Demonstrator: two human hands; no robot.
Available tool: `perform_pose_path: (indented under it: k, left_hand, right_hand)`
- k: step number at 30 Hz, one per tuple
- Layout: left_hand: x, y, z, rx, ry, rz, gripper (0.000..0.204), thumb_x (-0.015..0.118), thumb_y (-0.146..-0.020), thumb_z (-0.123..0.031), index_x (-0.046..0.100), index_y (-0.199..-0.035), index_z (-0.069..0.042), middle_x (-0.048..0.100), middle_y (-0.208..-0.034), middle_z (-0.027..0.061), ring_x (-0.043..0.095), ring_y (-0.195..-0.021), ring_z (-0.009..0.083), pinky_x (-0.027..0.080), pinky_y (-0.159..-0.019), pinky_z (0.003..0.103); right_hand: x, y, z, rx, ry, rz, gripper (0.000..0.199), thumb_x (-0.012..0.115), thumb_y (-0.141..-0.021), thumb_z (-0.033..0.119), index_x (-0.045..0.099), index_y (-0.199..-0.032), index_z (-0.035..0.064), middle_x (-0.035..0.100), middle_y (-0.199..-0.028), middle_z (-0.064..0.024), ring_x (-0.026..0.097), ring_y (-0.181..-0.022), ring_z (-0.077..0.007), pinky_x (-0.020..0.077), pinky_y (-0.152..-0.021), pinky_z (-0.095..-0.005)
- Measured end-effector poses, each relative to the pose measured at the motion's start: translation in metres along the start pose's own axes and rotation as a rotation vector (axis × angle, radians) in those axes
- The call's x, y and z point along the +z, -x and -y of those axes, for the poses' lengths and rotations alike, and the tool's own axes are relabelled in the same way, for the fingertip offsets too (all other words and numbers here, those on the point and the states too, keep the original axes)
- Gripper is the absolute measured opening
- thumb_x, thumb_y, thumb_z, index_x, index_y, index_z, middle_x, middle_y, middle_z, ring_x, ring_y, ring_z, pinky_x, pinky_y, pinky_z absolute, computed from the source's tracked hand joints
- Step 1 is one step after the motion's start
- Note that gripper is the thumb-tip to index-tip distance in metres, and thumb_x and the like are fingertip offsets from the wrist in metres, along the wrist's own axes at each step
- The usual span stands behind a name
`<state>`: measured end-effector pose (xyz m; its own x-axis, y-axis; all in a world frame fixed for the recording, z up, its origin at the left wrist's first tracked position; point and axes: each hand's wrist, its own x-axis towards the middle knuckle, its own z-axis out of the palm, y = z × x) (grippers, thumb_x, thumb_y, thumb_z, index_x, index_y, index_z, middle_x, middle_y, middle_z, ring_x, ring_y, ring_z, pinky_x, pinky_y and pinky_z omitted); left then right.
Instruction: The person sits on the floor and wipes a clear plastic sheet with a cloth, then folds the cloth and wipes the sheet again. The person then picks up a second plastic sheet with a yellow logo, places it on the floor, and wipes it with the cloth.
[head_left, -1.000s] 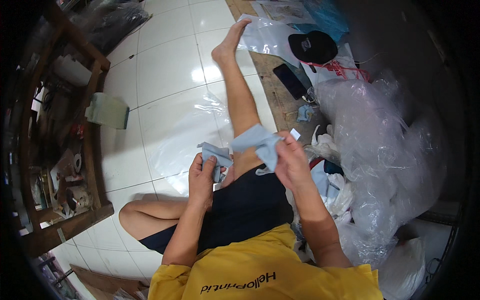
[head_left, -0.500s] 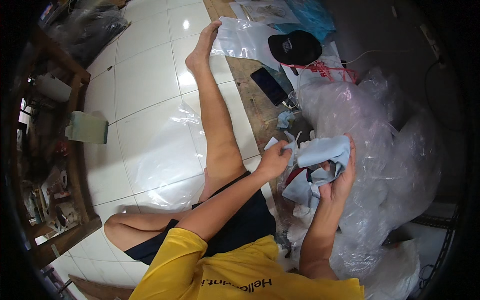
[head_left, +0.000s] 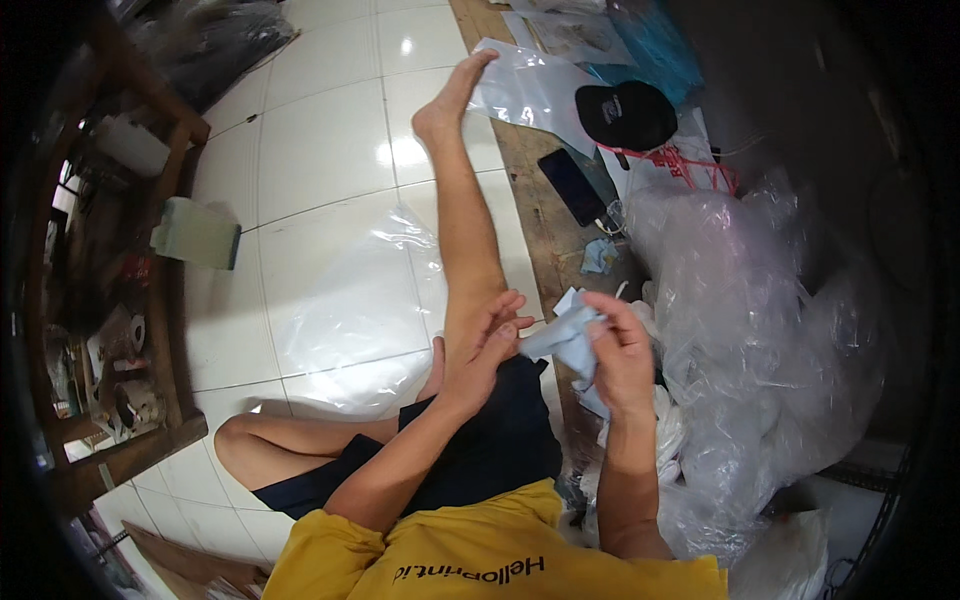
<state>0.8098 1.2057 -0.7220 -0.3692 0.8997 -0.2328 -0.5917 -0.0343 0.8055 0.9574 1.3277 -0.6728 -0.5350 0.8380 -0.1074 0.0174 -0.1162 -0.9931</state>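
A crumpled light blue cloth scrap (head_left: 570, 340) hangs from my right hand (head_left: 625, 360), pinched between thumb and fingers. My left hand (head_left: 482, 355) is just left of it, over my knee, fingers stretched out and apart. The cloth's left tip comes close to that thumb; whether they touch I cannot tell. Below my right hand are more light blue and white scraps (head_left: 592, 400), partly hidden. A smaller blue scrap (head_left: 600, 256) lies on the worn wooden board (head_left: 530, 185) ahead.
A big heap of clear plastic bags (head_left: 740, 320) fills the right side. Ahead are a phone (head_left: 570, 187) with a cable, a black cap (head_left: 627, 115) and a clear plastic sheet (head_left: 530, 95). Another clear plastic bag (head_left: 350, 310) lies on the tiles; a wooden rack (head_left: 150, 440) stands left.
My left hand has moved left and its fingers have opened from a pinch. My right hand has turned and come left with the cloth. The view has shifted slightly.
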Motion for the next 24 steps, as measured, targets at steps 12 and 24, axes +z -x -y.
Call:
perform_pose_path:
  k: [12, 24]
  left_hand:
    - [-0.096, 0.092, -0.035, 0.020, 0.001, -0.113, 0.042, 0.050, -0.104, -0.016, 0.049, -0.142, 0.001, 0.062, -0.121, 0.0057, 0.055, -0.111, 0.0110, 0.044, -0.097, 0.028]
    - [-0.138, 0.118, -0.018, 0.044, -0.420, -0.339, 0.039, 0.042, -0.101, -0.009, 0.061, -0.135, -0.007, 0.041, -0.146, 0.0059, 0.051, -0.120, 0.0177, 0.046, -0.093, 0.030]
  right_hand:
    - [0.140, 0.007, -0.020, -0.037, 0.319, 0.631, 0.051, 0.063, -0.092, -0.001, 0.052, -0.142, 0.0028, 0.057, -0.107, -0.0032, 0.054, -0.092, -0.0108, 0.0449, -0.080, -0.0240]
    - [0.186, 0.016, -0.058, 0.071, 0.559, 0.744, 0.044, 0.066, -0.086, 0.003, 0.061, -0.130, 0.0021, 0.065, -0.105, -0.0134, 0.064, -0.085, -0.0166, 0.0516, -0.068, -0.0317]
